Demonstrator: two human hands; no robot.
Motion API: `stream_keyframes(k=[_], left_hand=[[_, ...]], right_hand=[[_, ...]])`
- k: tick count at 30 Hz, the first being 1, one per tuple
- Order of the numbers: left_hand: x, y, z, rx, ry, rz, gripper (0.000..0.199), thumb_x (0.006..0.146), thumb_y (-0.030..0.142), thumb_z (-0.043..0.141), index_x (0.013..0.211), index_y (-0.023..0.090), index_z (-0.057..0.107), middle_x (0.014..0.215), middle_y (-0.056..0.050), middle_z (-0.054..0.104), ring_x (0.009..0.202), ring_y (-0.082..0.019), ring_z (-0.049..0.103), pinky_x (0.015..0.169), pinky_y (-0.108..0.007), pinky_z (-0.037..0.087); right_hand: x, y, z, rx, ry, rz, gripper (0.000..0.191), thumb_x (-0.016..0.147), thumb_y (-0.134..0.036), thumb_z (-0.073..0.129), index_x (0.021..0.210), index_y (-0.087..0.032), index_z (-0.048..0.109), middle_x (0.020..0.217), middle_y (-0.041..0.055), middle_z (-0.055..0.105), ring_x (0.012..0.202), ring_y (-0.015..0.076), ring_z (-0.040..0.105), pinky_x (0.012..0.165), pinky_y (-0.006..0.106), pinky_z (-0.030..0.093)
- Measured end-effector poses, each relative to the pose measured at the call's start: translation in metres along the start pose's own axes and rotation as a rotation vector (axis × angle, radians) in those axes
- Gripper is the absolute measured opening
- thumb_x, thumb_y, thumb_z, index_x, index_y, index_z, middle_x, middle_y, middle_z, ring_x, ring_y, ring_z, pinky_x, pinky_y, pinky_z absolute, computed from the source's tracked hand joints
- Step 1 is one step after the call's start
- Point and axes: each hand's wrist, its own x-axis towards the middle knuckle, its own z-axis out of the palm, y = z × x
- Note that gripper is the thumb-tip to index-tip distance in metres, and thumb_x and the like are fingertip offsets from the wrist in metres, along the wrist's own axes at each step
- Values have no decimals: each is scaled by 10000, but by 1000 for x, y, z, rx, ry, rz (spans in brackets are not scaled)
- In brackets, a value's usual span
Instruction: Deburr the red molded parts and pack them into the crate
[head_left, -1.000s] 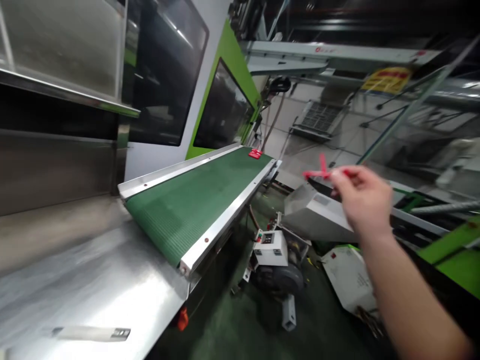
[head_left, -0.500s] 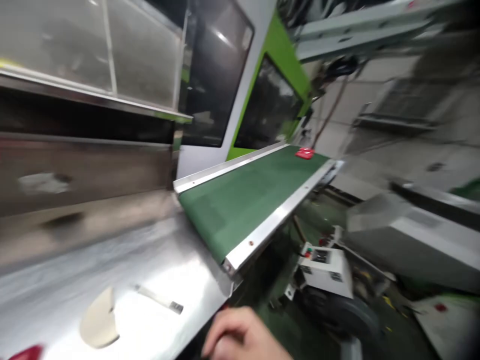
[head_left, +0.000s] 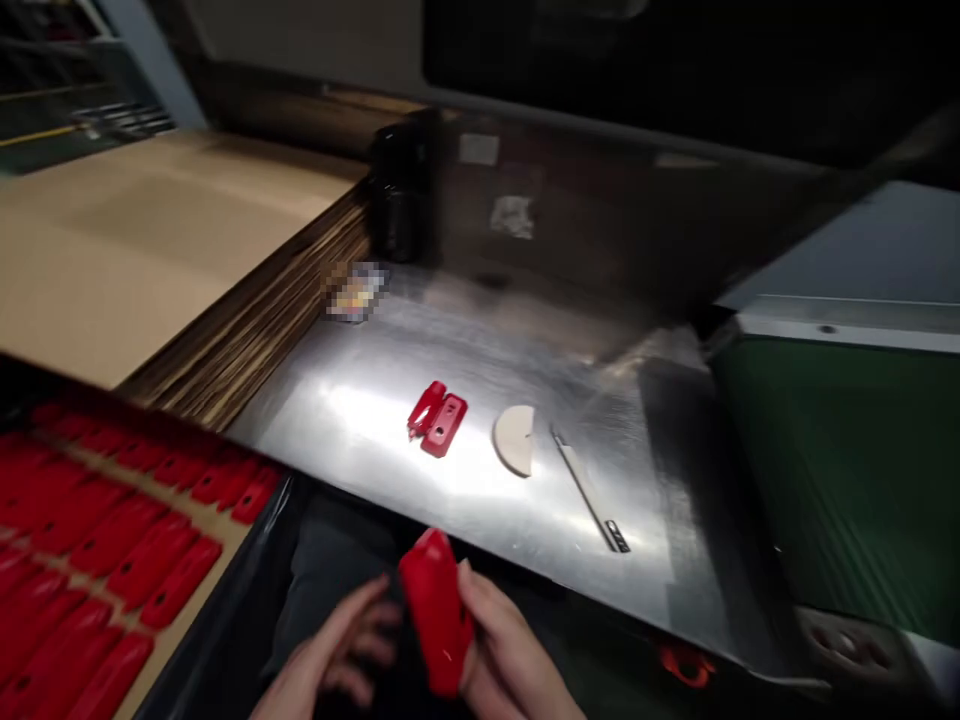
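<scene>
On the shiny metal tabletop (head_left: pixel 360 390) I see, left to right, two red plastic pieces (head_left: pixel 446 428), a beige half-disc (head_left: pixel 514 441) and a slim pale tool (head_left: pixel 583 488). A stack of brown cardboard sheets (head_left: pixel 202 230) stands to the left, a green conveyor belt (head_left: pixel 847 470) to the right. Before the near edge I have an oblong red casing (head_left: pixel 435 615) in the right hand (head_left: pixel 512 645).

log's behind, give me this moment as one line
right hand: holding red part; left hand: open, beside it; metal table: red pieces, half disc, thin tool
</scene>
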Motion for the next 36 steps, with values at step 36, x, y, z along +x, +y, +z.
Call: stream_keyframes(k=[36], left_hand=[[-78, -33, 35, 140, 53, -43, 1331, 659, 496, 929, 1682, 360, 88, 1727, -153, 331, 1539, -418, 436, 1240, -523, 455]], right_hand=[[-84, -82, -34, -1259, 376, -4, 496, 954, -656, 600, 1327, -333, 649, 1105, 46, 763, 882, 209, 718, 778, 309, 603]])
